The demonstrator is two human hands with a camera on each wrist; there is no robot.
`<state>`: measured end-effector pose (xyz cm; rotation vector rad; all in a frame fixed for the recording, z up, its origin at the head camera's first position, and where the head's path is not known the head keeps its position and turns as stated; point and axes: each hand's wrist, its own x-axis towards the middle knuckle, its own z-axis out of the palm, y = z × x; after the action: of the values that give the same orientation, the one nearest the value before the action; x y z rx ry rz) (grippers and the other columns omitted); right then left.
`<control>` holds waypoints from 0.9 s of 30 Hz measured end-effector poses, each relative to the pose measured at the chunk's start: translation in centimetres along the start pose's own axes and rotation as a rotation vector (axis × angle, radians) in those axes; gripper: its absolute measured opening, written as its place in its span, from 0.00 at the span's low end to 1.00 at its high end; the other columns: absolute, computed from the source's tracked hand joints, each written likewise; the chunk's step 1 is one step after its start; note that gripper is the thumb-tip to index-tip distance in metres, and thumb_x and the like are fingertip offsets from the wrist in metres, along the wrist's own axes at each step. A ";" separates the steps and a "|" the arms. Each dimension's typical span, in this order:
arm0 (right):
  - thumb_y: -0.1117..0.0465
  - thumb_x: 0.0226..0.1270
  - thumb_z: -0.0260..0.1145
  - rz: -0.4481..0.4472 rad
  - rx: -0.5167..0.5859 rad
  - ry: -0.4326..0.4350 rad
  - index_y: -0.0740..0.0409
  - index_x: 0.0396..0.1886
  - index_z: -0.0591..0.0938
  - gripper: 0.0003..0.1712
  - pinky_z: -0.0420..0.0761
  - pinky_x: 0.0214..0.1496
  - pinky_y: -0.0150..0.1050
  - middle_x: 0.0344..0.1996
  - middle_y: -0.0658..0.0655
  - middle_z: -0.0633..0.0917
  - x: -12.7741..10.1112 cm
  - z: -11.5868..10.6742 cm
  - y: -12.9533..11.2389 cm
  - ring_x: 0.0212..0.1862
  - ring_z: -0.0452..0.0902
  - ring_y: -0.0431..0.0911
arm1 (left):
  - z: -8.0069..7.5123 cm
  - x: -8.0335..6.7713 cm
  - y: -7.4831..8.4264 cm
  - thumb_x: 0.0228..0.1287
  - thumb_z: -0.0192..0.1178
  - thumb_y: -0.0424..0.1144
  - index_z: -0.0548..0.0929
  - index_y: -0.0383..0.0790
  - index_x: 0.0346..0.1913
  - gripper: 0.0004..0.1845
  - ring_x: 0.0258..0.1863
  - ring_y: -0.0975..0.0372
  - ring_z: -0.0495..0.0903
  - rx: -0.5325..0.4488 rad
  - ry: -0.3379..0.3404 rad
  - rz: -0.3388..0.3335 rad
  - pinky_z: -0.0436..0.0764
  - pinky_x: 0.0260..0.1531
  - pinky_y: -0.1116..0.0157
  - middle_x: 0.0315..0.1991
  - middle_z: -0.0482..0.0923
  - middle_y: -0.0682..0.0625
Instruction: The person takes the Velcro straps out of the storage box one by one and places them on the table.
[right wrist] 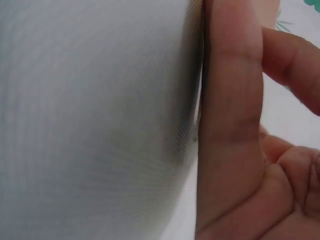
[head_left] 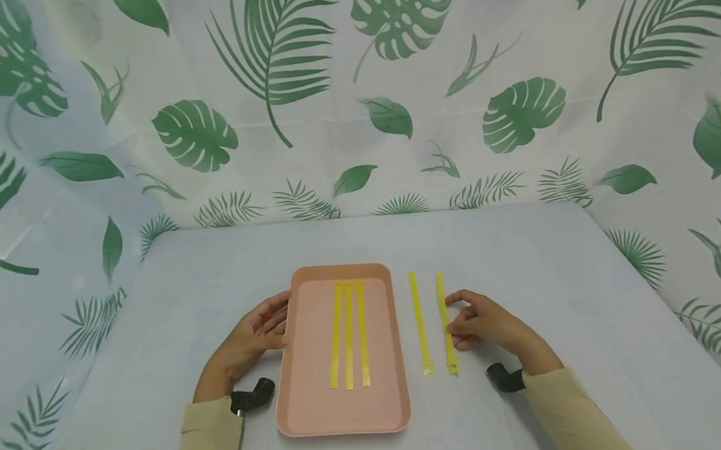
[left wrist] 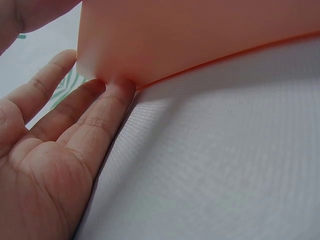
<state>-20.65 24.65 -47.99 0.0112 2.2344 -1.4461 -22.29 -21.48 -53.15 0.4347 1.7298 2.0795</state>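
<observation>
A pink tray [head_left: 344, 415] holds three yellow cable ties [head_left: 347, 336] side by side, their slotted heads at the far end. My left hand [head_left: 246, 338] is at the tray's left edge; in the left wrist view its fairly straight fingers [left wrist: 95, 120] touch the tray's outer wall [left wrist: 175, 40] low down. On the cloth right of the tray lie two more ties, heads toward me: a nearer one [head_left: 420, 324] and an outer one [head_left: 441, 296]. My right hand [head_left: 481, 324] rests beside the outer tie, its fingertips at the tie's right edge. The right wrist view hides this tie behind a finger [right wrist: 232, 100].
A pale cloth [head_left: 214, 261] covers the table. Leaf-print fabric [head_left: 331, 151] rises behind it and at both sides. A black wrist camera [head_left: 254, 395] sits by the left wrist, another black wrist camera [head_left: 504, 377] by the right.
</observation>
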 end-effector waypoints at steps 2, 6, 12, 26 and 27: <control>0.72 0.71 0.72 0.006 -0.033 0.021 0.73 0.72 0.68 0.34 0.89 0.35 0.36 0.29 0.58 0.84 -0.1 0.0 -0.1 0.29 0.85 0.46 | 0.0 0.0 0.0 0.64 0.71 0.24 0.54 0.24 0.84 0.50 0.71 0.68 0.75 0.002 0.002 -0.002 0.77 0.69 0.69 0.84 0.51 0.27; 0.68 0.71 0.75 0.014 -0.160 0.077 0.71 0.70 0.71 0.34 0.85 0.34 0.37 0.28 0.55 0.84 -0.5 0.0 -0.4 0.29 0.82 0.45 | 0.1 0.0 0.0 0.63 0.71 0.23 0.54 0.24 0.84 0.50 0.71 0.68 0.75 0.003 0.003 -0.003 0.77 0.69 0.69 0.84 0.51 0.27; 0.64 0.71 0.75 0.027 -0.289 0.156 0.67 0.68 0.74 0.31 0.81 0.33 0.40 0.31 0.55 0.83 -0.9 -0.7 -0.9 0.30 0.80 0.47 | 0.1 0.0 0.1 0.64 0.70 0.22 0.53 0.24 0.84 0.50 0.71 0.68 0.74 0.004 -0.002 0.002 0.77 0.69 0.69 0.84 0.50 0.26; 0.70 0.75 0.70 -0.280 -0.147 0.075 0.74 0.65 0.78 0.23 0.88 0.35 0.39 0.37 0.57 0.83 0.3 -0.9 -1.2 0.36 0.85 0.50 | 0.2 0.0 0.1 0.64 0.70 0.22 0.55 0.24 0.84 0.49 0.72 0.65 0.74 -0.014 0.002 -0.001 0.77 0.69 0.67 0.84 0.54 0.28; 0.70 0.75 0.70 -0.295 -0.142 0.070 0.74 0.65 0.78 0.23 0.88 0.36 0.39 0.37 0.57 0.84 0.4 -0.8 -1.4 0.36 0.85 0.50 | 0.2 0.0 0.2 0.63 0.70 0.22 0.56 0.24 0.84 0.49 0.73 0.65 0.74 -0.014 0.003 -0.002 0.77 0.69 0.67 0.84 0.54 0.28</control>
<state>-21.69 24.60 -46.73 -0.3316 2.4724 -1.4463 -22.24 -21.33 -52.96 0.4255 1.7149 2.0907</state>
